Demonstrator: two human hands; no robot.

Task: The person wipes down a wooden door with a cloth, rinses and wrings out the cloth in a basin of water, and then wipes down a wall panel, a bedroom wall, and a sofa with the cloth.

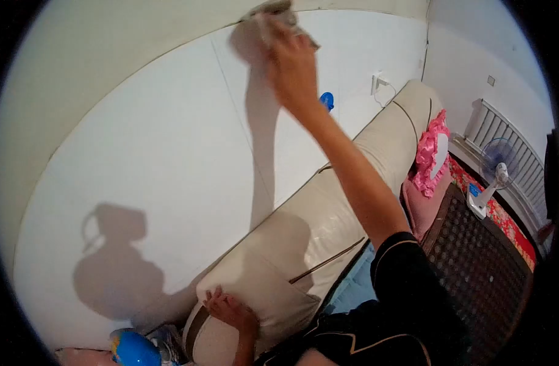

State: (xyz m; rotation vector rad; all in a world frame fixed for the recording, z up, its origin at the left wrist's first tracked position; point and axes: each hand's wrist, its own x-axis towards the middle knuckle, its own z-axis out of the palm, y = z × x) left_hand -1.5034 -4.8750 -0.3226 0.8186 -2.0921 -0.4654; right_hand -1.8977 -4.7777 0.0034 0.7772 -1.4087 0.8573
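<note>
Up at the top edge of the white wall panel (163, 140), my right hand (290, 61) presses a greyish-brown cloth (272, 8) against the wall. The cloth is bunched, and its edges stick out around my fingers. My left hand (230, 309) lies with fingers spread on the near end of a padded cream headboard (273, 250), holding nothing. The headboard runs along the wall beneath my outstretched right arm.
A blue globe (134, 349) stands at the lower left. Beyond my arm are a blue object (327, 100) on the wall, a plugged-in socket (379, 83), a pink ruffled cushion (430, 155), a brown mat (474, 256), a fan (500, 175) and a radiator (505, 137).
</note>
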